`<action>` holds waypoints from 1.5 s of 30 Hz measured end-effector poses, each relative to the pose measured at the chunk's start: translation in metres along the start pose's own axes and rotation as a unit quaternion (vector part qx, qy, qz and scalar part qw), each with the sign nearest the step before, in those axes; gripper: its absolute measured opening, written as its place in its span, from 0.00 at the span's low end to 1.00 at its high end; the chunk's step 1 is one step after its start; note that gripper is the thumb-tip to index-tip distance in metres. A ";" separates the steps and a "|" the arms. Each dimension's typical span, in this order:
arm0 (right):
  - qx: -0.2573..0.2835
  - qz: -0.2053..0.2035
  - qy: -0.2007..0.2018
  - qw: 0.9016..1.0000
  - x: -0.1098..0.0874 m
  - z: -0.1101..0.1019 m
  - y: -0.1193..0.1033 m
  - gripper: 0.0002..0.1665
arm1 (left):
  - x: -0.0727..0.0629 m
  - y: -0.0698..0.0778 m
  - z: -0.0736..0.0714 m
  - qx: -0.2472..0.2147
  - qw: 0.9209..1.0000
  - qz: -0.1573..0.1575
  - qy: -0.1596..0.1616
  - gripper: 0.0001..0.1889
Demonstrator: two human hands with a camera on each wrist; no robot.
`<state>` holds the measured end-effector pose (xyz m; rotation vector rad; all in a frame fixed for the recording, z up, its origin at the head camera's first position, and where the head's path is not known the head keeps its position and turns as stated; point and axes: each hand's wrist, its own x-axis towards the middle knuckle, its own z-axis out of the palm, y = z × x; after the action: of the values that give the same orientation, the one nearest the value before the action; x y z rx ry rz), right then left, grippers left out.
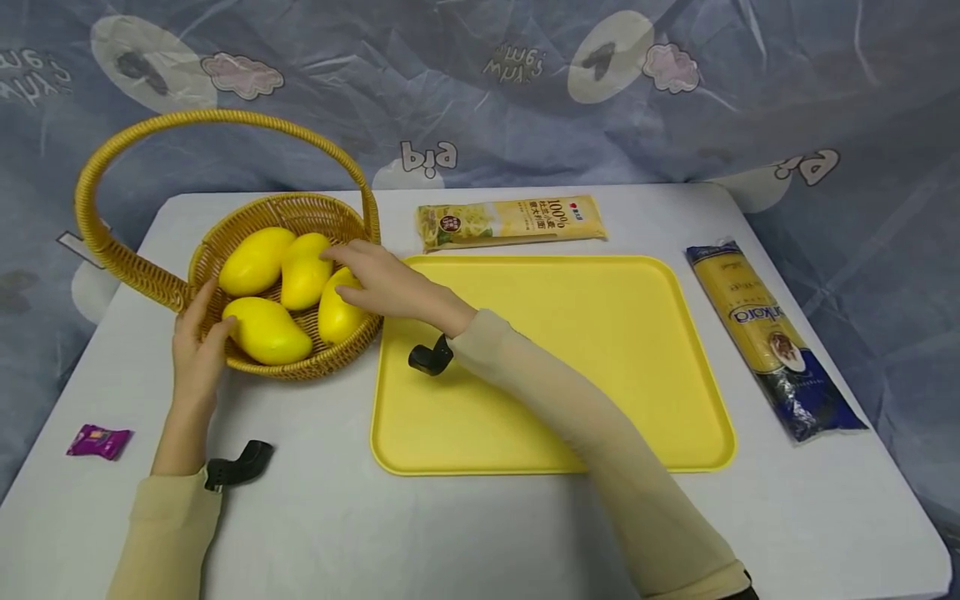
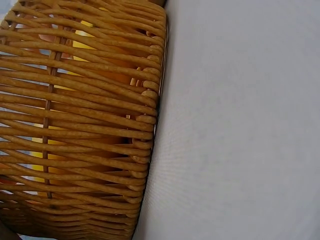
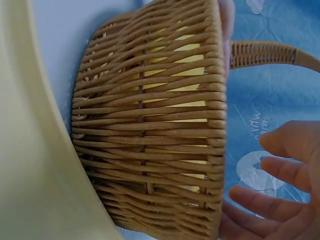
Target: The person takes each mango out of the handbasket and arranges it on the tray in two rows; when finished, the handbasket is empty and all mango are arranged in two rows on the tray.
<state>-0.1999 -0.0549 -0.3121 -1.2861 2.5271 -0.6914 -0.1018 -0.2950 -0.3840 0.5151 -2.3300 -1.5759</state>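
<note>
Several yellow mangoes (image 1: 268, 332) lie in a wicker basket (image 1: 300, 367) with a tall arched handle (image 1: 225, 117). My left hand (image 1: 197, 350) rests over the basket's near left rim by the handle's base, fingers extended, the thumb tip beside the nearest mango. My right hand (image 1: 393, 283) reaches over the right rim, fingers spread above the right-hand mangoes and partly covering one. In the right wrist view, the right hand (image 3: 280, 190) has loosely bent, separated fingers with nothing between them. Yellow fruit shows through the basket's weave in both wrist views.
A yellow tray (image 1: 555, 367) lies right of the basket, under the right forearm. Behind it is a yellow pasta packet (image 1: 510, 223). A blue-and-yellow pasta bag (image 1: 772, 337) lies at the table's right. A purple wrapped sweet (image 1: 99, 442) sits at the left.
</note>
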 end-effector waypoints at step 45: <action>-0.005 0.127 -0.178 0.976 0.046 0.026 -0.017 0.43 | 0.002 -0.004 -0.001 0.007 0.999 0.024 -0.020 0.30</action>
<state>-0.2046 -0.1082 -0.3249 -0.9633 2.3387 -0.3555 -0.1025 -0.2983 -0.3871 0.4321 -2.3662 -1.5644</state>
